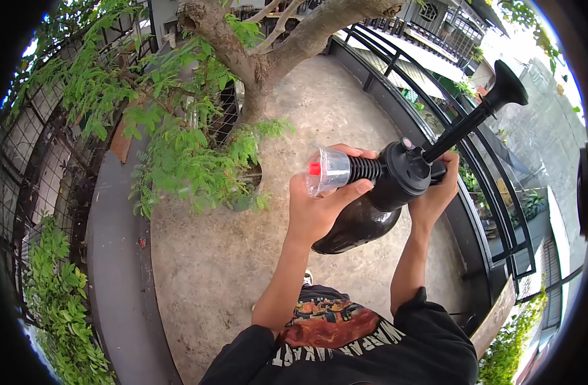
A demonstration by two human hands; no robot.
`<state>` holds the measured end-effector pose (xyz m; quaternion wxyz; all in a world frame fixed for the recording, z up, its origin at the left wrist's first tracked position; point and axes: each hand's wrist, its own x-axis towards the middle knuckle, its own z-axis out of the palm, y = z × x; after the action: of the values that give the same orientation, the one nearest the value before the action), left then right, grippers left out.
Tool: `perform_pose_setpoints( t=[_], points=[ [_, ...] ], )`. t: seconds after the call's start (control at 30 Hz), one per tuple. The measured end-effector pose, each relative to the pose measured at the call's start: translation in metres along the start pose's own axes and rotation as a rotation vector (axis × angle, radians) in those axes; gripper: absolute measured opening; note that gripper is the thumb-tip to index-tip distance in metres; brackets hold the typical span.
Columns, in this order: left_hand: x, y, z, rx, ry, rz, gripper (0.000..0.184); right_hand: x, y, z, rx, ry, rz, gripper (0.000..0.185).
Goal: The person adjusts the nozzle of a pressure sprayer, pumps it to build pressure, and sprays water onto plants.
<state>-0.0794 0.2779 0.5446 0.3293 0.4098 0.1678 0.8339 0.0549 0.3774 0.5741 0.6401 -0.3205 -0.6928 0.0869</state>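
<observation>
A black pump sprayer with a rounded, glossy tank is held up in front of me, tilted. Its plunger rod ends in a flared black handle pointing up and to the right. At the nozzle end sits a clear plastic cup with a red tip inside, joined to a ribbed black neck. My left hand is closed around the cup and neck. My right hand grips the sprayer's grip behind its head; some of those fingers are hidden by it.
A tree with leafy low branches grows through an opening in the concrete floor. A black metal railing runs along the right. Wire fencing and a grey ledge line the left, with shrubs beside them.
</observation>
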Motion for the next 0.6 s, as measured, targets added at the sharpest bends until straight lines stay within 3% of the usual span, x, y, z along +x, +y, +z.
perform_pose_setpoints(
  t=[0.03, 0.13, 0.17, 0.27, 0.37, 0.47, 0.6],
  points=[
    [0.002, -0.009, -0.010, 0.013, -0.097, 0.053, 0.038, -0.003, 0.003, 0.003, -0.020, -0.013, 0.017, 0.034],
    [0.004, -0.027, -0.027, -0.111, -0.116, 0.021, 0.041, -0.013, 0.017, 0.007, -0.116, -0.048, 0.070, 0.033],
    [0.002, -0.028, -0.028, -0.231, -0.070, -0.054, 0.041, -0.017, 0.022, 0.008, -0.155, -0.061, 0.085, 0.033],
    [-0.006, -0.044, -0.024, -0.285, 0.179, -0.007, 0.041, -0.035, 0.032, 0.016, -0.237, -0.072, 0.131, 0.032],
    [-0.014, -0.055, -0.048, 0.023, 0.468, -0.255, 0.042, -0.055, 0.037, 0.028, -0.302, -0.079, 0.189, 0.031],
    [-0.019, -0.079, -0.073, 0.041, 0.534, -0.265, 0.047, -0.076, 0.059, 0.038, -0.355, -0.170, 0.270, 0.030],
    [-0.022, -0.108, -0.100, -0.053, 0.376, -0.138, 0.062, -0.102, 0.089, 0.046, -0.359, -0.246, 0.279, 0.028]
  ],
)
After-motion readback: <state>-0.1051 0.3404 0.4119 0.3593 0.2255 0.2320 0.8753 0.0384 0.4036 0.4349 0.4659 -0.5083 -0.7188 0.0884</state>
